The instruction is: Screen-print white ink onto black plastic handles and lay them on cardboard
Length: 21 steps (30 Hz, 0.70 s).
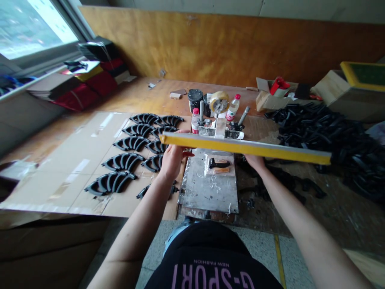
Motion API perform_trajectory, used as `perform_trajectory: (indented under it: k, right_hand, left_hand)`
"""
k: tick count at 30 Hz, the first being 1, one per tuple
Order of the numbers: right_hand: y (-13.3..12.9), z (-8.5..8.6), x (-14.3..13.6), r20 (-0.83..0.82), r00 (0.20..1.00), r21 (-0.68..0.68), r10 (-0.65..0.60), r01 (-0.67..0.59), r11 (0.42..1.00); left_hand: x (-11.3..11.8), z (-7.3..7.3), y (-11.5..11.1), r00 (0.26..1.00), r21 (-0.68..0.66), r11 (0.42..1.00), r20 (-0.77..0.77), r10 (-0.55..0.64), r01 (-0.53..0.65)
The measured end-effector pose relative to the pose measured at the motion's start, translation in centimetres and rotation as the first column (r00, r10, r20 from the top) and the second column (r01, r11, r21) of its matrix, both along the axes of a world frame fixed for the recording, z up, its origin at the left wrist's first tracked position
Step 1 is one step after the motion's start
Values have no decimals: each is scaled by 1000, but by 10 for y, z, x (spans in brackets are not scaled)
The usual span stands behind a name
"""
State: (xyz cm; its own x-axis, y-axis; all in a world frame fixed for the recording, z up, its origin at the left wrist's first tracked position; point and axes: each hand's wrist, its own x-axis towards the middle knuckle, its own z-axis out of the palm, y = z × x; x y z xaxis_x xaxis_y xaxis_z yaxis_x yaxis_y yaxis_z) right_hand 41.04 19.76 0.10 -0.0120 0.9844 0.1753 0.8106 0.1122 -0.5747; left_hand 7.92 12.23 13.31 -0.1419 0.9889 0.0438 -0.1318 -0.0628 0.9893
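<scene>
A yellow-edged screen printing frame [240,149] is tilted up almost edge-on across my view, above a metal base plate [207,188]. My left hand [174,158] grips it near its left end, with fingers showing above and below the edge. Farther right, my right hand [255,160] holds the lower edge, its fingers mostly hidden behind the frame. On the plate, a small clear jig [207,168] carries a curved black plastic part [219,163], with an orange-brown strip beside it. A clamp bar [207,131] with upright bolts stands behind the frame.
Fanned rows of black curved parts [123,161] lie on cardboard [75,160] at left. Loose black parts [313,124] are heaped at right. Behind stand a black tub [195,100], a tape roll [219,102], red-capped bottles [233,107] and an open box [270,100].
</scene>
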Motion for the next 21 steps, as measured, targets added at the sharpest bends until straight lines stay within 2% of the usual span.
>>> perform_trajectory:
  k: [2,4,6,7,9,10,11,13,14,15,16,17,18,19,21]
  right_hand:
    - [-20,-19,-18,36,977,3,209,-209,978]
    - [-37,-27,-41,100,931,12,351,-354,935]
    - [-52,-23,-64,137,929,37,345,-352,935]
    - [-61,-18,-76,134,943,66,304,-315,947]
    - [-83,-6,-100,116,952,140,283,-298,944]
    - [-95,-2,-112,117,937,175,329,-345,922]
    - [-105,1,-122,135,895,194,425,-445,874]
    - [-117,2,-130,166,786,194,596,-619,761]
    - [-117,0,-125,167,764,185,623,-645,741]
    - [-112,-4,-113,160,794,175,587,-608,774]
    - [-103,-8,-96,152,860,162,488,-508,846]
    - [-92,-14,-73,148,931,137,334,-353,925]
    - [-78,-19,-48,177,974,107,139,-160,981]
    - [-65,-25,-22,221,975,62,-24,11,998]
    - [-43,-38,24,316,931,-63,-183,213,975]
  left_hand:
    - [7,-1,9,994,-42,999,113,-13,17]
    - [15,-14,4,981,-99,995,191,27,-8]
    - [26,-37,-15,973,-246,968,232,3,56]
    - [32,-51,-28,965,-352,926,257,-44,136]
    - [43,-79,-55,930,-538,784,342,-132,309]
    - [46,-91,-68,913,-584,733,388,-124,348]
    - [45,-101,-78,905,-610,714,419,-78,344]
    - [33,-117,-95,902,-634,726,429,44,266]
    - [20,-124,-102,913,-652,731,395,103,200]
    - [3,-132,-108,929,-677,727,332,163,114]
    - [-18,-140,-115,944,-702,713,242,225,10]
    - [-42,-149,-123,945,-717,688,136,299,-114]
    - [-67,-160,-132,930,-725,646,23,367,-237]
    - [-91,-171,-142,908,-725,601,-81,412,-337]
    - [-132,-193,-159,866,-739,491,-254,431,-461]
